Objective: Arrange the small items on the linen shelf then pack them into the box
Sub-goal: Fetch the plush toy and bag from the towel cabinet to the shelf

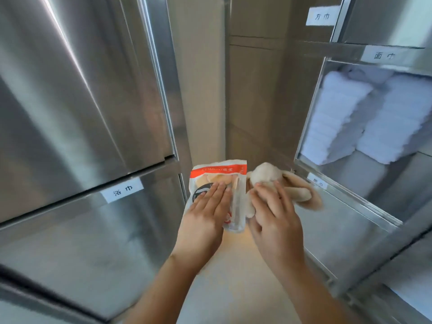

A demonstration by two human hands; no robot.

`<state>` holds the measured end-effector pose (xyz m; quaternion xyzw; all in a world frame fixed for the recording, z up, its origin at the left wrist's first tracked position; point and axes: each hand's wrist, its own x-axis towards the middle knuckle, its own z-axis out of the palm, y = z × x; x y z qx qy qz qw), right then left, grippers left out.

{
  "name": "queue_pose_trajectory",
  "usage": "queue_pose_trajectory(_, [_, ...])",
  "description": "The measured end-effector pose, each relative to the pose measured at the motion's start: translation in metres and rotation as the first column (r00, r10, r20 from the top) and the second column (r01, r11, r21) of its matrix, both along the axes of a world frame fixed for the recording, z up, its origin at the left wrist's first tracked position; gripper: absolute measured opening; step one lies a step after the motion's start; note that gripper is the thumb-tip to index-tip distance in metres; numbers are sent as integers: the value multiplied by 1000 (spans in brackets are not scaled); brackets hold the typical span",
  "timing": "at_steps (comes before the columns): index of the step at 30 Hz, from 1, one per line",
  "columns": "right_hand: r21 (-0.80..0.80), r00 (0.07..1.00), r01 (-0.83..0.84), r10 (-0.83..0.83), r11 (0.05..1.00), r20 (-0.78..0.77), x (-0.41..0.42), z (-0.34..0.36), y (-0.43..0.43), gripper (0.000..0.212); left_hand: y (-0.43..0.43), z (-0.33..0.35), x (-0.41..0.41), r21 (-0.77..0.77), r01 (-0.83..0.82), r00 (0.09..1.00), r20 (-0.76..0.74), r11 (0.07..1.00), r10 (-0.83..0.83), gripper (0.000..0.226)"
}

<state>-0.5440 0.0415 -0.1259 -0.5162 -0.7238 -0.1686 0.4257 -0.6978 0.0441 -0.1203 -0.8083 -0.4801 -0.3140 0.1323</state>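
Left grip: the left hand [205, 213] lies flat with straight fingers, palm down on a plastic packet [219, 174]; it presses and closes round nothing.
Right grip: the right hand [274, 213] is spread over a plush toy [266, 174], fingers nearly straight across its body and the thumb at its near side; it looks like a resting touch, not a clasp.
Packet: clear, with an orange band at the far end, lying flat on the shelf [233, 277] at the back, a slim tube [236, 199] showing inside along its right edge.
Plush toy: cream, long-eared, just beside the packet on the right, one ear trailing toward the steel cabinet [350, 230].
Around: steel doors [70, 113] on the left with a paper label [122, 190]; folded white towels [339, 113] in the open compartment on the right.
Step in hand: judged to be the arranging, with both items being squared up side by side.
Box: not in view, so packing appears not yet begun.
Next move: probably each hand must close round its item, fingers working under the flat packet's edge, before anything can be lifted toward the box.
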Motion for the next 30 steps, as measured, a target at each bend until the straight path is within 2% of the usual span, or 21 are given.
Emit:
queue_pose_trajectory(2, [-7, 998, -61, 61, 998, 5, -15, 0, -10, 25, -18, 0, -16, 12, -59, 998, 4, 998, 59, 49])
queue_pose_trajectory(4, [3, 993, -120, 119, 993, 5, -32, 1, -19, 28, -37, 1, -33, 15, -129, 992, 12, 992, 128, 52])
queue_pose_trajectory(6, [24, 984, -176, 176, 984, -1, -53, 3, -28, 32, -57, 2, -54, 36, -189, 982, 4, 981, 189, 39])
queue_pose_trajectory(9, [31, 962, -272, 272, 962, -3, -91, 6, -44, 28, -90, 6, -92, 52, -287, 958, 0, 957, 287, 40])
queue_pose_trajectory(15, [-14, 891, -453, 453, 891, -10, -182, 15, -97, 40, -168, 11, -176, 32, -467, 884, 25, 884, 467, 59])
queue_pose_trajectory(17, [-15, 863, -505, 505, 863, -8, -215, 17, -120, 36, -198, 12, -205, 32, -510, 860, 13, 859, 510, 63])
queue_pose_trajectory(20, [0, 823, -568, 568, 823, 1, -263, 17, -155, 30, -244, 12, -249, 75, -571, 821, 9, 818, 572, 52])
queue_pose_trajectory(23, [9, 788, -615, 615, 788, -12, -306, 17, -188, 30, -287, 14, -289, 95, -630, 775, 12, 771, 632, 50])
queue_pose_trajectory(27, [0, 739, -674, 674, 739, -17, -359, 19, -230, 27, -334, 13, -333, 91, -657, 752, 19, 748, 659, 52])
queue_pose_trajectory(30, [-36, 711, -703, 702, 710, -43, -393, 22, -257, 34, -364, 15, -362, 81, -682, 729, 9, 727, 684, 55])
